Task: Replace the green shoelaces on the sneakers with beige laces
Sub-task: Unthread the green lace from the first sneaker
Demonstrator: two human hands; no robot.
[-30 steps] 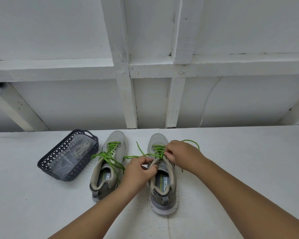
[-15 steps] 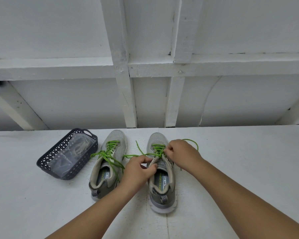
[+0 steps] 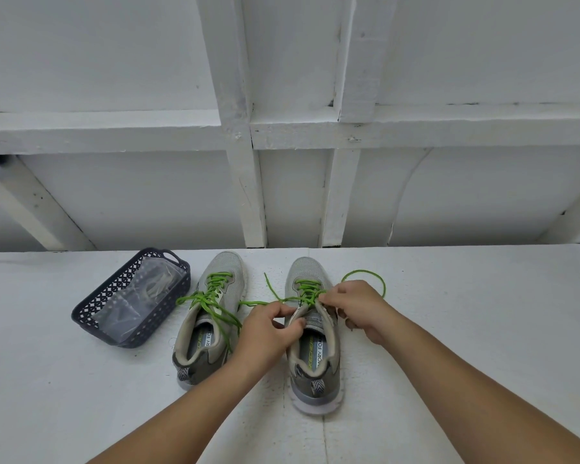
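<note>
1. Two gray sneakers sit side by side on a white table (image 3: 81,380), toes pointing away from the person, heels near.
2. The right sneaker (image 3: 313,356) is the one both hands work on. Its green lace (image 3: 307,291) is partly undone. One loose end runs out to the left across the table, and the other makes a big loop (image 3: 365,279) on the table to the right, past the right hand.
3. The left hand (image 3: 270,326) is at the shoe's left side, near the top eyelets. Its fingers are curled in and its thumb and fingers pinch at the shoe's top edge by the tongue. Can't tell if it has the lace too, or just the edge.
4. The right hand (image 3: 357,306) is on the shoe's right side. Its fingertips are pressed together & pinch the green lace at the crossed part.
5. The left sneaker (image 3: 211,316) stands alone w/ no hand on it. Its green lace (image 3: 211,301) is in the eyelets, w/ loose ends hanging over the sides.
6. A dark basket (image 3: 91,313) with holes in its walls sits just left of the left sneaker, tilted a bit.
7. Inside it lies a clear plastic bag (image 3: 141,303) w/ pale laces (image 3: 156,286) in it. Looks beige, but blurry thru the plastic.
8. Behind the table is a white wall (image 3: 482,195) with white wood beams.
</note>
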